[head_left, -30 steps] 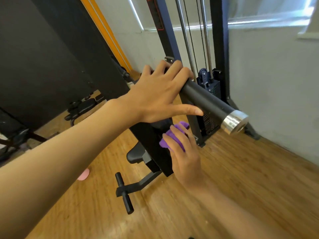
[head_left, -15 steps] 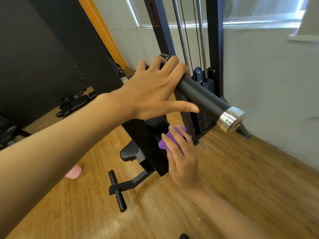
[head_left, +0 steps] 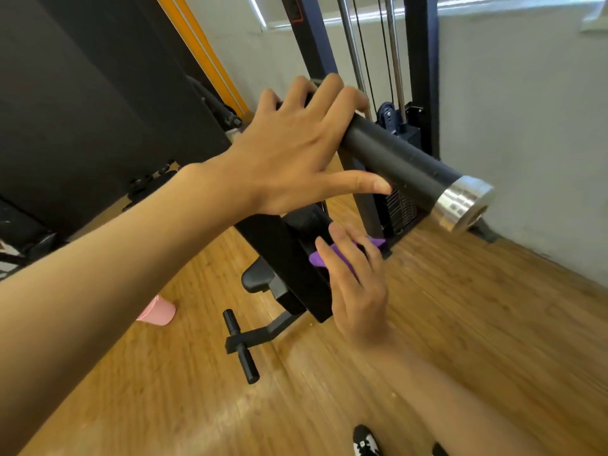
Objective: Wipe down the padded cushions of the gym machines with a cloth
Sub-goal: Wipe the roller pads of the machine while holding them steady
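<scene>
1. The left hand [head_left: 296,153] lies over the black cylindrical roller with a silver metal end cap [head_left: 404,166]. Its fingers curl over the roller's far side and grip it, and the thumb stretches straight along the near side.
2. Below the roller, the right hand [head_left: 357,284] is flat and unclenched. Its straight fingers press a small purple cloth [head_left: 324,256] against the black flat padded cushion [head_left: 289,258].
3. The purple cloth sits at the cushion's upper right edge, mostly covered by the fingers, with a bit showing on either side.
4. The cushion is tilted, running down from under the left wrist toward the floor.
5. Behind the roller stand the dark blue steel machine frame [head_left: 316,44], chrome guide rods [head_left: 348,44] and a black weight stack [head_left: 399,209].
6. Below and left of the roller, a black padded seat [head_left: 258,279] and a black T-shaped foot bar [head_left: 240,348] sit above the wooden plank floor [head_left: 460,324].
7. Further left, a pink cup-like object [head_left: 158,311] lies on the floor, partly hidden by the left forearm.
8. Well below the roller, a black-and-white shoe [head_left: 365,442] shows at the bottom edge.
</scene>
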Action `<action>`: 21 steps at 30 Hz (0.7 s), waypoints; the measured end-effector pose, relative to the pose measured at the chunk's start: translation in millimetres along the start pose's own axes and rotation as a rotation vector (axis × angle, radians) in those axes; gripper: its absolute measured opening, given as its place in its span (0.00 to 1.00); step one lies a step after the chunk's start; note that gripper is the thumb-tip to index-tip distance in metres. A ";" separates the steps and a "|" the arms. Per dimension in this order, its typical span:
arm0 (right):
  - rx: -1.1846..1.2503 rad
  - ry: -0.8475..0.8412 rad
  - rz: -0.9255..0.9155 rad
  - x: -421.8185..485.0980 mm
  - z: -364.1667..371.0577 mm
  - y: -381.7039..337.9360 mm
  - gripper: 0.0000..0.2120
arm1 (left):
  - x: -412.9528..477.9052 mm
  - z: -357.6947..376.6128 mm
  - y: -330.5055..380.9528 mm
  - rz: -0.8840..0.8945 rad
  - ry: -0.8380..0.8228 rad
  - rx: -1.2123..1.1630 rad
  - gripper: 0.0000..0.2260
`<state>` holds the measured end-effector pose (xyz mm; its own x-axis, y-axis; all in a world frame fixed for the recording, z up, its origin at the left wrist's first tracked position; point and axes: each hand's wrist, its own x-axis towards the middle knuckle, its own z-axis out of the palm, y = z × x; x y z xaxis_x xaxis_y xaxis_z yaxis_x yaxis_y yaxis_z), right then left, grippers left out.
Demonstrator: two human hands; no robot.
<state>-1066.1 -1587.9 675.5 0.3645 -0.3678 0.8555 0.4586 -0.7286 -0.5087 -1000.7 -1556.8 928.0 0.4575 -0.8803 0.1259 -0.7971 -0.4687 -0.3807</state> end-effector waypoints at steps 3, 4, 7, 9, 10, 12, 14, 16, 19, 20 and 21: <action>-0.042 -0.128 -0.063 -62.6 -17.1 16.2 0.15 | -3.0 0.3 -2.7 0.004 -0.007 0.005 0.44; -0.047 -0.179 -0.049 -75.0 -24.7 20.6 0.14 | -2.9 0.7 -2.3 0.002 -0.011 0.010 0.44; -0.023 -0.193 0.054 -60.8 -36.8 12.8 0.11 | -4.5 4.5 0.5 -0.022 0.014 0.020 0.43; 0.016 -0.215 0.109 -35.6 -41.9 1.7 0.12 | -12.1 8.8 1.3 -0.028 0.057 0.026 0.41; 0.026 -0.262 0.130 -24.3 -44.2 -2.9 0.13 | -19.1 10.2 0.9 -0.032 0.074 0.021 0.40; 0.029 -0.389 0.176 -9.8 -47.9 -12.5 0.15 | -43.2 11.0 -1.5 -0.046 0.090 -0.039 0.37; 0.024 -0.465 0.195 -1.3 -46.6 -25.5 0.18 | -82.8 12.5 -6.1 -0.066 0.097 -0.109 0.34; 0.030 -0.499 0.164 3.2 -38.2 -44.5 0.19 | -137.7 19.0 -11.0 -0.103 0.076 -0.103 0.31; 0.047 -0.570 0.089 3.0 -11.5 -79.6 0.19 | -231.1 30.8 -23.3 -0.304 -0.054 -0.096 0.30; 0.056 -0.592 0.065 1.6 0.2 -94.0 0.19 | -263.8 33.5 -28.4 -0.399 -0.088 -0.103 0.30; 0.066 -0.610 0.042 -0.8 12.2 -108.7 0.18 | -295.9 35.6 -33.3 -0.490 -0.112 -0.106 0.30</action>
<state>-1106.3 -1501.3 729.0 0.7726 0.0158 0.6347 0.4757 -0.6765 -0.5622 -1095.5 -1278.0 870.8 0.8225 -0.5443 0.1652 -0.5110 -0.8345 -0.2061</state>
